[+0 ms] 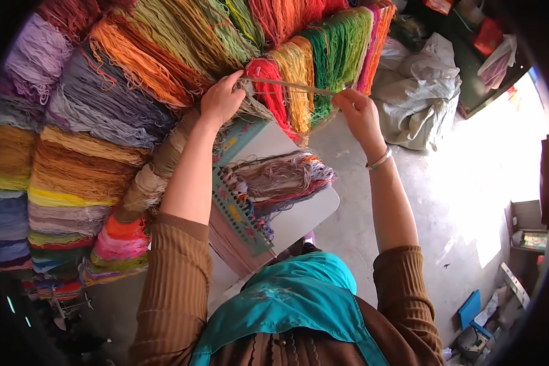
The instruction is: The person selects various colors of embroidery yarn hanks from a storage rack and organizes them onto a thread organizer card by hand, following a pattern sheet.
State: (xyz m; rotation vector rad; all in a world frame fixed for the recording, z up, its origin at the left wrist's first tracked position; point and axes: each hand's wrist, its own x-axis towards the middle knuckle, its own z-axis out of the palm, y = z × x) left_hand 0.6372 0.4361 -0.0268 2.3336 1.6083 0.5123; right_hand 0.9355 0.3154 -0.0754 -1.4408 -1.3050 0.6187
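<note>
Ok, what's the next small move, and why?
Perhaps lift the pale strand slightly away from the red yarn and yellow yarn: it stretches between the left hand and right hand, passing in front of both colours, so it might snag.

The white tabletop (305, 222) bore a teal punched strip (229, 204) and mixed thread hanks (280, 177); a pale sack (418, 91) rested on the grey floor (357, 201)

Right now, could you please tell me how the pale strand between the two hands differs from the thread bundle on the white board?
The pale strand stretches nearly straight between the left hand and the right hand, while the thread bundle lies slack on the white board. The pale strand is narrow and tan; the thread bundle is thick and mixes grey, red and blue. Both look like yarn.
</note>
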